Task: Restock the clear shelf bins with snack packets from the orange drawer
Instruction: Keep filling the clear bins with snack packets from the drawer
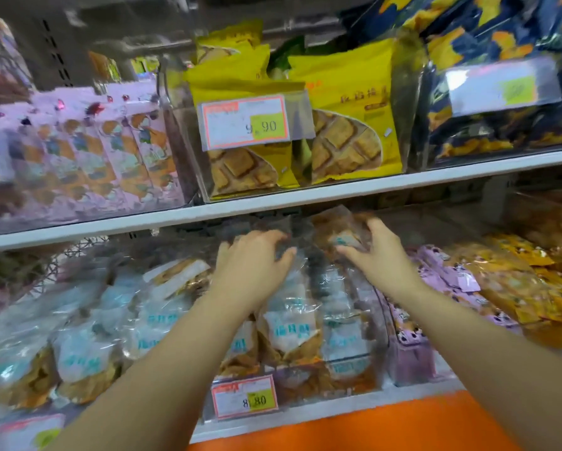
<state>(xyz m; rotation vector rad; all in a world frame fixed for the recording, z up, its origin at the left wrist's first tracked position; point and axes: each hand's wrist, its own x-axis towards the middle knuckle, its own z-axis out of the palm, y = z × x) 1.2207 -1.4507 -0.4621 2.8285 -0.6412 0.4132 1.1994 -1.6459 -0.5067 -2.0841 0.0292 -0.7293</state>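
Head view | left hand spread open, pressing clear packets into bin | right hand at 1 o'clock gripping packet | placing under way, bin nearly full

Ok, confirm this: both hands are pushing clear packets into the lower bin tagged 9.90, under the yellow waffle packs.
Wrong on the tag. The head view shows the lower bin's price tag reading 8.80; the 9.90 tag is above, on the yellow waffle packs' bin. The left hand and right hand are in the lower bin.

White shelf under clear snack bins
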